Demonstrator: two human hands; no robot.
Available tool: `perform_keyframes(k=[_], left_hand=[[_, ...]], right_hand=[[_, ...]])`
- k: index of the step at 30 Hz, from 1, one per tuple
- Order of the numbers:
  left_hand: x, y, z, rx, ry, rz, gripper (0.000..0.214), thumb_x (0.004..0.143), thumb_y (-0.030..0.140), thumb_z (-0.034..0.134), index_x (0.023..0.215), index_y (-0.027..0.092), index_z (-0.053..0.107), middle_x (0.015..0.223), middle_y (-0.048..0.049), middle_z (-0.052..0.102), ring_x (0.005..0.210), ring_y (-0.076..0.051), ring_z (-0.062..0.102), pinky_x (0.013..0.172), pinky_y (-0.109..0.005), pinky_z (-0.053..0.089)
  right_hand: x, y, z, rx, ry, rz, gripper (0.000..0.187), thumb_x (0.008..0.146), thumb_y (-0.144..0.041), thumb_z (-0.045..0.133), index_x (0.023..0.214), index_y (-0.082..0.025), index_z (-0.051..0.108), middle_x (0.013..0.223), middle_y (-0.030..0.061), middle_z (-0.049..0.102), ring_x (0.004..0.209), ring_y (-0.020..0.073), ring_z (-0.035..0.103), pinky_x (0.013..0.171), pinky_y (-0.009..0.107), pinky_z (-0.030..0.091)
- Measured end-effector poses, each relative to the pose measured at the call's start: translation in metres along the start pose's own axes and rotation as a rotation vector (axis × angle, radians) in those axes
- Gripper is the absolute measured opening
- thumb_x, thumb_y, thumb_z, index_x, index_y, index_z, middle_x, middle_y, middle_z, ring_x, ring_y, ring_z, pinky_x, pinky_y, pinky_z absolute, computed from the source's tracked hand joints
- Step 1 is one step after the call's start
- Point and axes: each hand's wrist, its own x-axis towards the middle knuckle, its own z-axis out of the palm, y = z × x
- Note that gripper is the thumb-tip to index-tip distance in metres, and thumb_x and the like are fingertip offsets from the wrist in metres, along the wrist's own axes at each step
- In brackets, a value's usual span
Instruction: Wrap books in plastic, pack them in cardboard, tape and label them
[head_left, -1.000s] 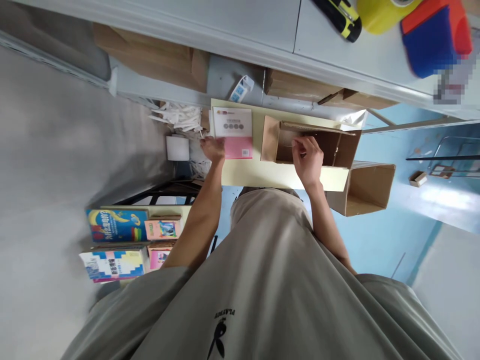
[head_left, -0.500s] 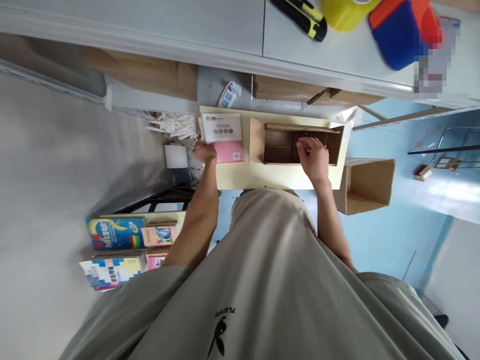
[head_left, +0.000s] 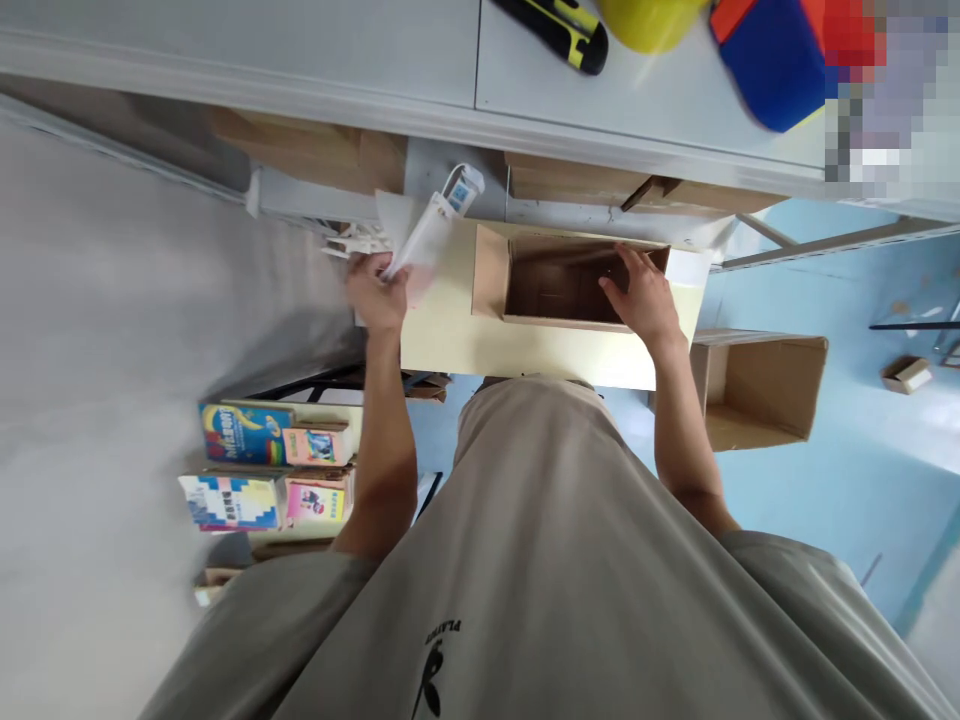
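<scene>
My left hand (head_left: 377, 292) is closed on the edge of a thin pink and white book (head_left: 429, 240), which is tilted up off the table and blurred by motion. An open cardboard box (head_left: 491, 275) lies on the pale yellow table (head_left: 450, 350), with one flap folded out to the left. Over the box's right end is my right hand (head_left: 646, 300), thumb and fingers apart. Its fingertips reach to the far inner side near the rim; whether they press on it I cannot tell. The visible inside of the box is bare brown cardboard.
A grey shelf with a box cutter (head_left: 562, 35) and a yellow tape roll (head_left: 652, 20) overhangs the far side. A power strip (head_left: 465, 190) stands behind the table. Another open carton (head_left: 761, 390) is at the right; stacked books (head_left: 240, 500) lie at the lower left.
My left hand has raised the book from lying flat to a tilt. My right hand has gone from a curled pose over the box to spread fingers at its far right side.
</scene>
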Motion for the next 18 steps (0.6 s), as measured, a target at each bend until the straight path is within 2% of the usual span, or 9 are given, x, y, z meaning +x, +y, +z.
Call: perform_keyframes(k=[2,4,6,8,9,11,14,16,18], left_hand=[[-0.019,0.032,-0.039,-0.037,0.126,0.125,0.032,0.074,0.008,0.098,0.094,0.022,0.077,0.102,-0.0006,0.072,0.099,-0.021,0.070,0.096,-0.035,0.059],[-0.039,0.069,-0.076,-0.183,0.225,0.363,0.031,0.070,0.016,0.103,0.088,0.022,0.079,0.091,0.0015,0.066,0.087,-0.018,0.063,0.082,-0.031,0.053],[-0.055,0.108,-0.101,-0.348,0.221,0.575,0.036,0.076,0.043,0.107,0.086,0.022,0.080,0.087,0.0011,0.063,0.082,-0.016,0.059,0.070,-0.029,0.042],[-0.068,0.145,-0.110,-0.385,0.161,0.746,0.051,0.082,0.068,0.106,0.086,0.024,0.080,0.084,0.0015,0.060,0.078,-0.015,0.055,0.065,-0.029,0.035],[-0.072,0.163,-0.108,-0.384,0.124,0.805,0.053,0.085,0.072,0.104,0.087,0.025,0.080,0.084,0.0014,0.060,0.078,-0.016,0.055,0.066,-0.029,0.035],[-0.079,0.194,-0.092,-0.375,0.010,0.896,0.041,0.095,0.061,0.102,0.092,0.025,0.081,0.087,0.0007,0.065,0.082,-0.016,0.060,0.070,-0.031,0.041],[-0.084,0.224,-0.052,-0.314,-0.195,0.975,0.018,0.105,0.039,0.093,0.099,0.025,0.084,0.096,-0.0008,0.073,0.090,-0.018,0.071,0.079,-0.033,0.050],[-0.087,0.234,-0.020,-0.220,-0.321,0.938,0.008,0.106,0.031,0.087,0.101,0.025,0.085,0.101,-0.0014,0.075,0.093,-0.020,0.075,0.081,-0.035,0.054],[-0.089,0.236,0.010,-0.105,-0.418,0.841,0.003,0.103,0.026,0.084,0.101,0.024,0.085,0.104,-0.0016,0.076,0.095,-0.021,0.076,0.086,-0.037,0.057]], right_hand=[[0.009,0.011,-0.003,0.012,-0.039,-0.032,0.080,0.112,-0.042,0.078,0.184,-0.018,0.054,0.176,0.0238,0.066,0.168,0.0502,0.061,0.144,0.077,0.047],[0.015,0.022,-0.004,0.031,-0.061,-0.081,0.091,0.108,-0.045,0.085,0.188,-0.019,0.048,0.180,0.0243,0.062,0.172,0.0521,0.056,0.146,0.079,0.043],[0.019,0.031,-0.002,0.049,-0.075,-0.137,0.101,0.104,-0.047,0.092,0.189,-0.021,0.045,0.182,0.0233,0.059,0.175,0.0525,0.052,0.148,0.081,0.039],[0.019,0.039,0.000,0.061,-0.089,-0.179,0.106,0.100,-0.047,0.096,0.189,-0.022,0.044,0.183,0.0221,0.059,0.177,0.0520,0.050,0.149,0.081,0.037],[0.019,0.042,0.001,0.067,-0.095,-0.193,0.106,0.100,-0.046,0.097,0.189,-0.023,0.045,0.183,0.0217,0.059,0.177,0.0518,0.049,0.149,0.081,0.036],[0.017,0.051,-0.001,0.086,-0.100,-0.205,0.103,0.101,-0.043,0.095,0.188,-0.021,0.045,0.182,0.0215,0.061,0.177,0.0517,0.050,0.150,0.081,0.037],[0.015,0.068,-0.011,0.135,-0.109,-0.208,0.090,0.106,-0.036,0.084,0.187,-0.019,0.048,0.182,0.0191,0.063,0.175,0.0486,0.054,0.149,0.077,0.041],[0.015,0.081,-0.019,0.174,-0.124,-0.218,0.080,0.109,-0.032,0.074,0.186,-0.022,0.052,0.182,0.0153,0.066,0.172,0.0450,0.059,0.148,0.074,0.045],[0.015,0.093,-0.024,0.211,-0.139,-0.234,0.076,0.109,-0.028,0.066,0.184,-0.026,0.055,0.180,0.0115,0.069,0.169,0.0424,0.063,0.145,0.072,0.049]])
